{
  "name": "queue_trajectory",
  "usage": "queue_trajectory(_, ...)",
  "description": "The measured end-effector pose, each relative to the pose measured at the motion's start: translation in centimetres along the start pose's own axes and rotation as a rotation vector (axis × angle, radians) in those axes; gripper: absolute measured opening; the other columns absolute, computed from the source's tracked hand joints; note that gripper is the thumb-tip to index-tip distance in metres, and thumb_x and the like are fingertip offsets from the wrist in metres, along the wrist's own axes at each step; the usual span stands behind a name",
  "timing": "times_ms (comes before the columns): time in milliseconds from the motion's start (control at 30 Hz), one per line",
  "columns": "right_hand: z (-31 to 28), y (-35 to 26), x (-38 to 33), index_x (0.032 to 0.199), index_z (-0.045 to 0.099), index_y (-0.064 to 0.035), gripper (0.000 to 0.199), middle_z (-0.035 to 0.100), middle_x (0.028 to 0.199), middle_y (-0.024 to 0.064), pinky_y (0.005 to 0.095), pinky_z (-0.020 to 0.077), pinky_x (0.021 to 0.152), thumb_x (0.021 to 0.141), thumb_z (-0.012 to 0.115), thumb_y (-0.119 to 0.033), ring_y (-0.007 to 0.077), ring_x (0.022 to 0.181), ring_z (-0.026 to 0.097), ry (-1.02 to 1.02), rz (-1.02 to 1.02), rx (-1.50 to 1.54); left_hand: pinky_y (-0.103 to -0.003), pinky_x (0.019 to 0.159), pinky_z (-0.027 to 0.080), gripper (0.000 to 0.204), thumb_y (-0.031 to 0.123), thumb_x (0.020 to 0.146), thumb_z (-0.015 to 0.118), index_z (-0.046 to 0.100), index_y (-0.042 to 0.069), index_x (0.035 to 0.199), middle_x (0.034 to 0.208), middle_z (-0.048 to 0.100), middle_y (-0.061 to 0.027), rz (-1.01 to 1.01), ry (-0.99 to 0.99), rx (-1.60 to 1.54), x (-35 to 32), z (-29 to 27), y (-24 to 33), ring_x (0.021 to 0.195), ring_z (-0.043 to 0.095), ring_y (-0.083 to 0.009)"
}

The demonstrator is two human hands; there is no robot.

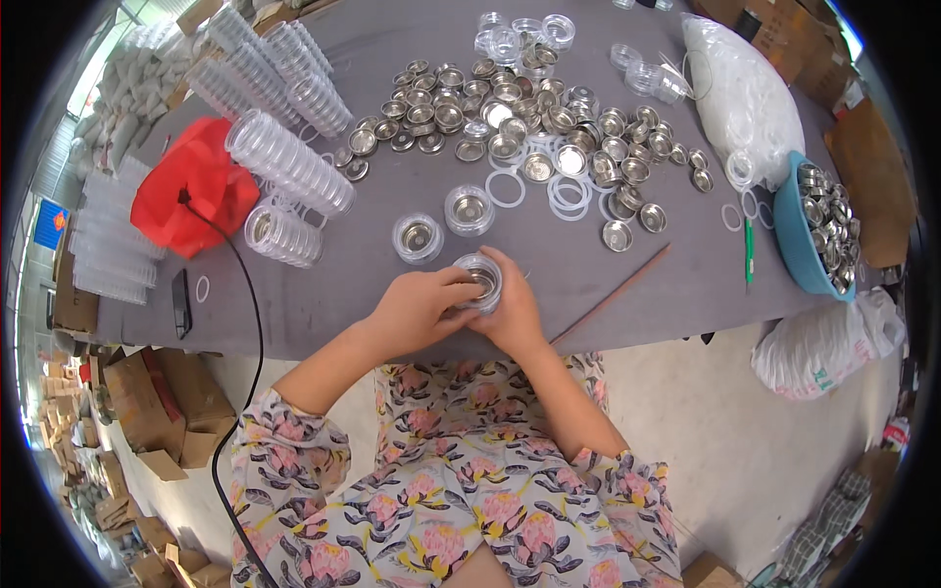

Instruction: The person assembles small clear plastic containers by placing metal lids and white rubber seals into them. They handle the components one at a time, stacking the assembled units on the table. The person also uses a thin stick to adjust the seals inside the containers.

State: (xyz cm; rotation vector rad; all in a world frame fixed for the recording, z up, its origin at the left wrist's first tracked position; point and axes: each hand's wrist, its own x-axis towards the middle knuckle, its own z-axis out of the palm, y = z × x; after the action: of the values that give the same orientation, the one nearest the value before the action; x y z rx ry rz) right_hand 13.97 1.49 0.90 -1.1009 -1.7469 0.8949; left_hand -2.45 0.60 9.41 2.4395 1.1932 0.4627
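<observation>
Near the table's front edge, both my hands are at one clear round plastic container (482, 265) with a metal cup in its middle. My right hand (515, 312) is wrapped round its right side. The fingers of my left hand (420, 306) are bent over its opening and press on its inside and left rim; their tips are partly hidden. Just beyond my hands stand two similar clear containers, one on the left (418, 239) and one farther back (470, 211), each with a metal cup inside.
A heap of small metal cups (421, 113) and translucent rings (506, 188) spreads across the far middle. Stacks of clear containers (294, 167) and a red cloth-like item (196, 181) stand left, beside a black cable (245, 284). Right lie a thin brown stick (618, 291), a green-handled tool (749, 250) and a blue basin (792, 235).
</observation>
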Motion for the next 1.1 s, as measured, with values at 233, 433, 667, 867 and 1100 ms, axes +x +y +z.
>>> queue_trajectory(233, 0.2, 0.3, -0.1, 0.126, 0.043, -0.0043, 0.083, 0.054, 0.119, 0.0153, 0.0422, 0.0421, 0.092, 0.054, 0.083, -0.016, 0.0339, 0.11, 0.052, 0.022, -0.004, -0.039, -0.036, 0.06, 0.048, 0.032, 0.014, 0.073, 0.07, 0.061, 0.012, 0.104, 0.092, 0.059, -0.0049, 0.119, 0.105, 0.238, -0.5, 0.7, 0.3, 0.073, 0.06, -0.0244)
queue_trajectory(433, 0.0, 0.0, 0.0, 0.125, 0.044, -0.0043, 0.08, 0.055, 0.118, 0.0151, 0.0419, 0.0422, 0.092, 0.056, 0.083, -0.019, 0.0333, 0.108, 0.053, 0.014, 0.008, -0.022, -0.033, 0.06, 0.046, 0.026, 0.008, 0.074, 0.067, 0.061, 0.008, 0.099, 0.091, 0.058, -0.006, -0.114, -0.043, -0.124, 0.4, -1.1, 0.9, 0.071, 0.059, -0.0231)
queue_trajectory(667, 0.1, -0.5, 0.2, 0.124, 0.045, -0.0041, 0.076, 0.057, 0.113, 0.0147, 0.0422, 0.0432, 0.089, 0.06, 0.082, -0.026, 0.0335, 0.104, 0.055, 0.047, -0.008, -0.041, -0.032, 0.063, 0.048, 0.013, 0.009, 0.079, 0.065, 0.064, 0.007, 0.092, 0.09, 0.059, -0.0076, -0.106, -0.056, -0.147, 1.4, -1.1, -0.5, 0.071, 0.059, -0.0229)
queue_trajectory(867, 0.2, 0.1, -0.1, 0.125, 0.045, -0.0044, 0.08, 0.055, 0.117, 0.015, 0.0425, 0.0427, 0.09, 0.056, 0.082, -0.02, 0.0339, 0.107, 0.054, 0.039, -0.014, -0.065, -0.036, 0.064, 0.048, 0.022, 0.018, 0.082, 0.063, 0.064, 0.008, 0.103, 0.1, 0.061, -0.0069, -0.076, -0.117, -0.041, 0.8, -1.4, 0.4, 0.075, 0.062, -0.0256)
queue_trajectory(1100, 0.1, 0.0, -0.1, 0.131, 0.039, -0.0041, 0.09, 0.054, 0.121, 0.0152, 0.0431, 0.042, 0.091, 0.053, 0.083, -0.014, 0.0343, 0.109, 0.053, 0.033, -0.029, -0.06, -0.039, 0.064, 0.049, 0.024, 0.019, 0.083, 0.062, 0.062, 0.01, 0.105, 0.104, 0.059, -0.005, -0.091, -0.258, 0.065, 0.8, -0.8, 0.6, 0.073, 0.062, -0.027)
